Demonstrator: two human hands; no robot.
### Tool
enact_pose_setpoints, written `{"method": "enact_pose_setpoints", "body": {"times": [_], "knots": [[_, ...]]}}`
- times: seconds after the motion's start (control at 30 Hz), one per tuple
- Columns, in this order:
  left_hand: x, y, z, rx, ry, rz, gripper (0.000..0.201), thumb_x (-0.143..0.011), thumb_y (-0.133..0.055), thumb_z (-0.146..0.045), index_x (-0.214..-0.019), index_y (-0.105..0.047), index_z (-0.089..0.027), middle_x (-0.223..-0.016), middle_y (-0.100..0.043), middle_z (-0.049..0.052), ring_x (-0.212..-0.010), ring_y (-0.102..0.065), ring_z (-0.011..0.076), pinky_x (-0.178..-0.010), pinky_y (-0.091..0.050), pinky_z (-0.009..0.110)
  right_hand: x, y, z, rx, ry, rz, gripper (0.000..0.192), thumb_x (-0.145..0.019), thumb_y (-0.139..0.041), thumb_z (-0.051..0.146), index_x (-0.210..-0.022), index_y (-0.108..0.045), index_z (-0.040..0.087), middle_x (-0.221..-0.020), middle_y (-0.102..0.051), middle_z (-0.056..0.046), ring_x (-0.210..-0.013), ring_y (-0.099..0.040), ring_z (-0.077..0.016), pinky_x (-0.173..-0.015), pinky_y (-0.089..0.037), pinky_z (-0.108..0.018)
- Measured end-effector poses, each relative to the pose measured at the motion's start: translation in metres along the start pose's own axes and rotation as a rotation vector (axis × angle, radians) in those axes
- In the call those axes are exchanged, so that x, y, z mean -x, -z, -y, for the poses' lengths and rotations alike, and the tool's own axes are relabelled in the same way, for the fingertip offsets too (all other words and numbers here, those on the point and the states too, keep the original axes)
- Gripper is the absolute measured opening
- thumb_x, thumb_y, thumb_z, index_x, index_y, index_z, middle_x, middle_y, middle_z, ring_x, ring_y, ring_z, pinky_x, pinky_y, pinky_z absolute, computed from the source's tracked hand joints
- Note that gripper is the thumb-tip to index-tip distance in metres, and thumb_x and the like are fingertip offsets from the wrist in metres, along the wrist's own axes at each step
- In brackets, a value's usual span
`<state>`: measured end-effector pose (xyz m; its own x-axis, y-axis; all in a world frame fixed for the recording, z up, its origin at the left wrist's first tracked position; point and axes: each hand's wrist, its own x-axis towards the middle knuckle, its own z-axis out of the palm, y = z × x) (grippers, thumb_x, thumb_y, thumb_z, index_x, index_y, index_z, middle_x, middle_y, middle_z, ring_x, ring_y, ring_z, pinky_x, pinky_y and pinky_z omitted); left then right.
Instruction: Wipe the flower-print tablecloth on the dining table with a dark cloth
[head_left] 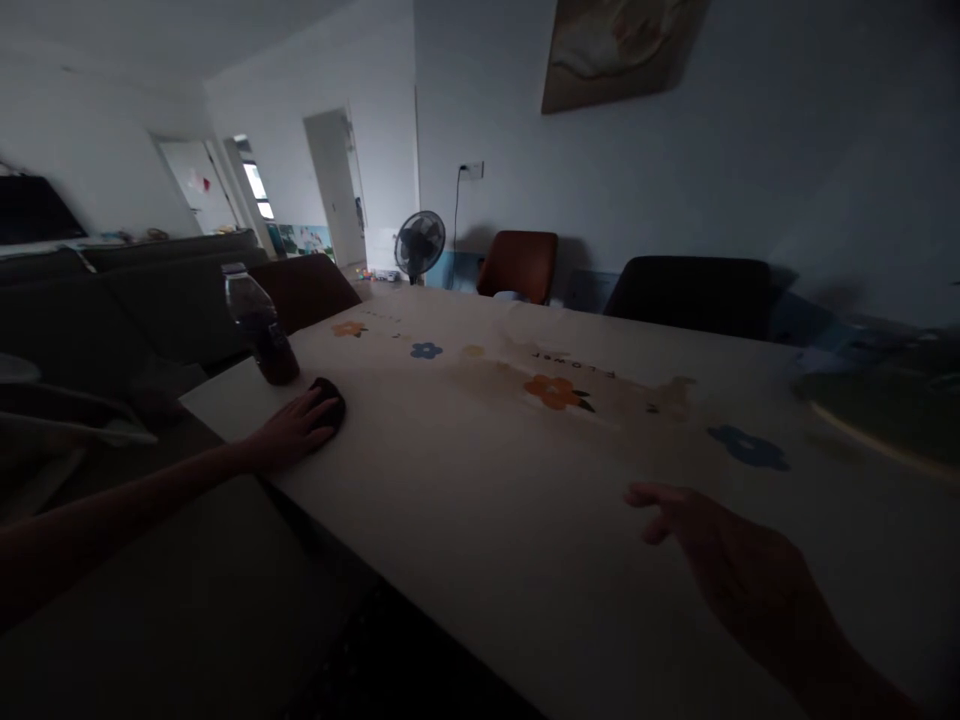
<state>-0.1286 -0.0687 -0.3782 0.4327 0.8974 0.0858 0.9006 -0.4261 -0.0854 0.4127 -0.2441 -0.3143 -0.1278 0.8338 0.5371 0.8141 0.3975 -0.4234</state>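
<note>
Nearest to me, low right, my right hand (739, 560) hovers over the surface (480, 500), fingers loosely spread, holding nothing, palm down; whether it touches the cloth I cannot tell, the room is dim. Across to the left, my left arm stretches out long and my left hand (294, 428) lies flat on a small dark cloth (330, 400), fingers draped over it, pressing it onto the surface near the left corner. Just behind that cloth, close but seemingly not touching it, stands a clear plastic bottle (259, 325) with dark liquid in its lower part, upright, cap on. Surface is covered with a pale tablecloth printed with flowers: an orange flower (556, 391) mid-surface, a blue flower (748, 447) further right, another small blue one toward the far end. Right edge is blurred, something greenish there, cannot make it out. Beyond the far edge, a brown chair (519, 264) and a dark chair (690, 292) stand against the wall. A floor fan (420, 245) stands left of the brown chair. Higher up, a framed picture (619, 50) hangs on the wall. Far left, a dark sofa (150, 290) and open doorways at the back.
</note>
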Motion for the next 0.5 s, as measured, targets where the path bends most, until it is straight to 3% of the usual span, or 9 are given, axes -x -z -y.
{"method": "enact_pose_setpoints", "body": {"times": [0.13,0.23,0.37,0.5], "knots": [[0.050,-0.005,-0.016,0.065,0.076,-0.003,0.060,-0.097,-0.038,-0.050,-0.153,-0.038,-0.027,-0.164,-0.021,0.012,-0.150,-0.024,0.0335,-0.121,-0.027,0.053,-0.003,-0.003,0.008,-0.020,-0.006,-0.026,0.052,-0.101,-0.032,0.055,-0.092,-0.071,0.022,-0.068,-0.069,-0.003,-0.060,-0.070,-0.0197,-0.055,-0.059,-0.027],[0.069,-0.006,-0.027,0.086,0.043,-0.011,0.060,-0.098,-0.038,-0.052,-0.154,-0.034,-0.033,-0.166,-0.015,0.009,-0.151,-0.021,0.0330,-0.122,-0.027,0.054,-0.003,-0.005,0.011,-0.016,0.011,-0.020,0.053,-0.101,-0.032,0.056,-0.091,-0.072,0.023,-0.068,-0.069,-0.003,-0.059,-0.070,-0.0202,-0.055,-0.059,-0.028],[0.058,0.000,-0.038,0.098,-0.018,0.011,0.060,-0.098,-0.040,-0.051,-0.155,-0.031,-0.035,-0.166,-0.013,0.008,-0.151,-0.020,0.0350,-0.120,-0.028,0.056,-0.005,-0.010,0.016,-0.012,0.054,-0.016,0.057,-0.103,-0.030,0.057,-0.091,-0.072,0.022,-0.069,-0.070,-0.003,-0.058,-0.070,-0.0189,-0.056,-0.059,-0.027],[0.017,0.013,-0.055,0.114,-0.102,0.100,0.066,-0.097,-0.041,-0.057,-0.157,-0.027,-0.033,-0.166,-0.010,0.010,-0.152,-0.017,0.0355,-0.122,-0.024,0.055,-0.006,-0.014,0.021,-0.018,0.062,0.036,0.064,-0.104,-0.027,0.063,-0.088,-0.072,0.020,-0.068,-0.070,-0.004,-0.057,-0.069,-0.0188,-0.054,-0.059,-0.026]]}}
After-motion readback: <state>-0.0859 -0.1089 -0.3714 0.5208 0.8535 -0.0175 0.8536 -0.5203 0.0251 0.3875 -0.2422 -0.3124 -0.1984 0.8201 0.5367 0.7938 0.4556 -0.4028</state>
